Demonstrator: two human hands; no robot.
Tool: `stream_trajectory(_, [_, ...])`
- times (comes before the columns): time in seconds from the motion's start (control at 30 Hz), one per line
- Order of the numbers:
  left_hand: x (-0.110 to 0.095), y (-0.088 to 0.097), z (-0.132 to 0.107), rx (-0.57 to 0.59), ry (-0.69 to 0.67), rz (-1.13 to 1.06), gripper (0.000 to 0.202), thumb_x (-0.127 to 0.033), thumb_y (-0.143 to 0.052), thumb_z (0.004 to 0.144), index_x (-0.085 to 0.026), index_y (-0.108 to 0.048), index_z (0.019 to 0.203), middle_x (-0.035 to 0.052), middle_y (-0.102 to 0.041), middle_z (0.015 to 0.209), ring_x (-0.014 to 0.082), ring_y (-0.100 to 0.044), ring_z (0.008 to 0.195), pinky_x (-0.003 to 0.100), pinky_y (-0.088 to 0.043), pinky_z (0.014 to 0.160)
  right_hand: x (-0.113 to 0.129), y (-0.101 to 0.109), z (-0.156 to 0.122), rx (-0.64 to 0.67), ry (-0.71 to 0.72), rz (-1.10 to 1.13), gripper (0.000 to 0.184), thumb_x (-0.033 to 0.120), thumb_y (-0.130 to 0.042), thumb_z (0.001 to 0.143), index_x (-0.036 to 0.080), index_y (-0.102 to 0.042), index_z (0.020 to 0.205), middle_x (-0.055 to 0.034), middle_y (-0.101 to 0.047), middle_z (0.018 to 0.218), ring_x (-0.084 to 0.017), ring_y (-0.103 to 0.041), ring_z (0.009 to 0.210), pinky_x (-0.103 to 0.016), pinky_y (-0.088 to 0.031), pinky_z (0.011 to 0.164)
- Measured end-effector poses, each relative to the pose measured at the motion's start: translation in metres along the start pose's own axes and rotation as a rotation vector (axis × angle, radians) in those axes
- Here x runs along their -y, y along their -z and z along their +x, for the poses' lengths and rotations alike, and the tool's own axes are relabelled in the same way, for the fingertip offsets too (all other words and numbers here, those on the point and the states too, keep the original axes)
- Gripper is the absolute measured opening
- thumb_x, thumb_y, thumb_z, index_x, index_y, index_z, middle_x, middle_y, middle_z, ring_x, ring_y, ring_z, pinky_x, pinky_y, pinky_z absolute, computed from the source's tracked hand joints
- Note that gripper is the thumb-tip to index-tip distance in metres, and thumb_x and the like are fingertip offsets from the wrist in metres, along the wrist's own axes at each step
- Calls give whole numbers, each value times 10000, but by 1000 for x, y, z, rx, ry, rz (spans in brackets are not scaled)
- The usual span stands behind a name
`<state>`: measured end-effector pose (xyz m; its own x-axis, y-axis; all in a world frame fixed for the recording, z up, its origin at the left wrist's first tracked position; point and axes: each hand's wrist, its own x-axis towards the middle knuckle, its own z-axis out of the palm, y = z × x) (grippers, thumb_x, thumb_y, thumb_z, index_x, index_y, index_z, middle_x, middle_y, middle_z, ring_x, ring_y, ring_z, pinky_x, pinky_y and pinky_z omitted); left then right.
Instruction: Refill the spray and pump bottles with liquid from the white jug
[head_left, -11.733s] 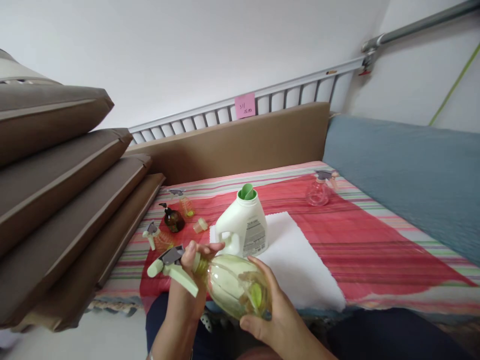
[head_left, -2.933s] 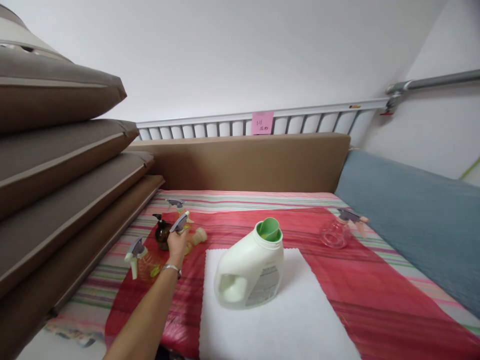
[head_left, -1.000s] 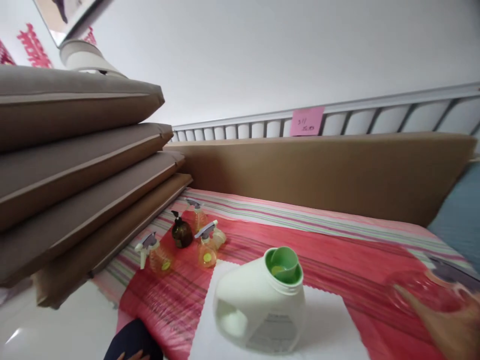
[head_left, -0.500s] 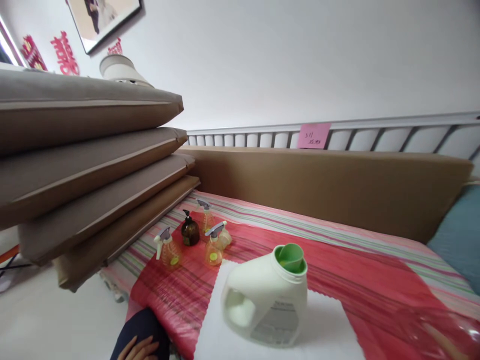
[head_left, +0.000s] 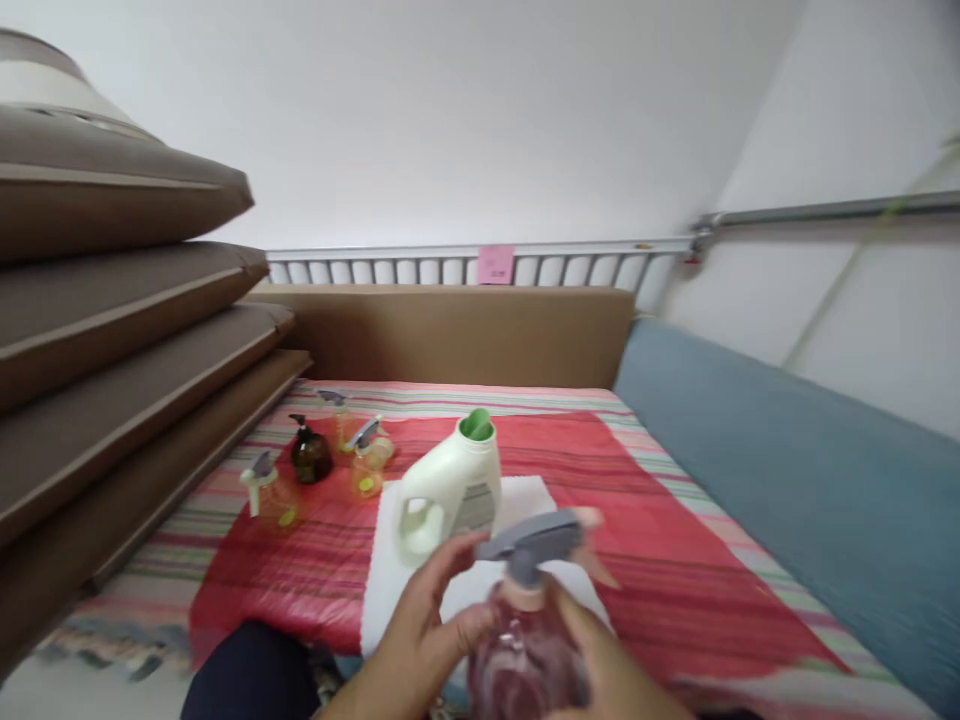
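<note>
I hold a clear pink spray bottle (head_left: 517,665) with a grey trigger head (head_left: 534,540) in front of me, low in the view. My right hand (head_left: 611,670) is wrapped round its body. My left hand (head_left: 427,635) is curled at its neck, just under the trigger head. Behind the bottle a white detergent jug (head_left: 446,490) with an open green spout stands on a white cloth (head_left: 525,495). The picture is blurred by motion.
Three small orange spray bottles (head_left: 274,495) and a dark brown pump bottle (head_left: 309,455) stand at the left on the red sheet (head_left: 660,560) over a striped cover. Stacked brown cushions (head_left: 112,340) rise at the left; a blue cushion (head_left: 787,470) lies at the right.
The pink spray bottle has come from the right of the red sheet into both hands before me. My left hand rose from my lap to the bottle's neck. The view swung right.
</note>
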<state>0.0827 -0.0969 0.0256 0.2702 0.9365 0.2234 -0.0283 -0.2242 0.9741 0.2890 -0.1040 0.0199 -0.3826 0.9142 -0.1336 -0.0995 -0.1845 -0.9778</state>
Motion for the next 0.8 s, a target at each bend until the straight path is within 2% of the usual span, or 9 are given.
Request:
stream_trajectory(0.07, [-20,-1,5,83,57,-100,480,-461,-629,764,-233,-584,1184,94,-624,1186,301,-559,1102,427,-441,948,10,-27,-1,124,101,-141,833,47,-773,498,202,-504,1271,-86,-545,1275,-296,-523,1137,-396,-403,983])
stream_trajectory(0.13, [-29,7,3,119,87,-87,406,-467,-619,767,-193,-647,1065,97,-672,1055,283,-605,979,399,-472,886,19,-49,5,214,165,-206,869,79,-771,517,196,-458,1319,-81,-556,1254,-285,-520,1137,-402,-377,1004])
stream_trajectory(0.23, [-36,24,-4,-4,52,-3,315,-461,-622,759,-177,-681,881,90,-689,922,269,-606,915,373,-471,864,19,-68,16,247,197,-119,912,158,-826,504,207,-442,1329,-80,-558,1252,-283,-511,1144,-408,-376,998])
stream_trajectory(0.33, [-44,39,-7,-154,-20,-18,263,-433,-634,754,-174,-666,787,75,-675,819,265,-608,896,370,-467,867,3,-79,25,233,269,183,843,358,-864,508,228,-507,1261,-89,-504,1330,-276,-447,1227,-403,-322,1036])
stream_trajectory(0.37, [-47,43,-7,-178,-58,-43,247,-417,-629,762,-172,-661,771,67,-664,787,260,-611,879,370,-468,865,-5,-81,27,227,254,315,776,458,-827,556,232,-526,1235,-89,-508,1330,-261,-456,1224,-396,-318,1038])
stream_trajectory(0.43, [-52,47,-5,-193,-148,-88,211,-375,-613,784,-170,-655,755,55,-642,744,245,-611,852,367,-465,866,-19,-86,29,296,109,552,675,654,-643,681,223,-554,1193,-99,-570,1257,-243,-568,1094,-408,-391,967])
stream_trajectory(0.53, [-57,49,0,-136,-198,-118,200,-356,-605,792,-170,-648,736,57,-623,720,241,-607,836,363,-468,846,-33,-92,29,460,-101,762,758,780,-398,746,184,-571,1182,-111,-650,1113,-214,-660,843,-356,-494,778])
stream_trajectory(0.7, [-53,53,6,22,-108,-166,270,-430,-645,741,-160,-651,760,85,-635,774,276,-587,920,399,-454,886,-39,-93,31,422,-103,912,695,729,-447,766,170,-596,1151,-94,-672,1069,-191,-643,901,-232,-492,637])
stream_trajectory(0.8, [-51,53,9,-23,-101,-278,243,-412,-652,748,-170,-637,769,53,-622,736,254,-592,912,405,-439,928,-42,-92,32,440,-97,935,642,685,-408,819,154,-608,1121,-86,-689,995,-173,-653,795,-257,-500,657])
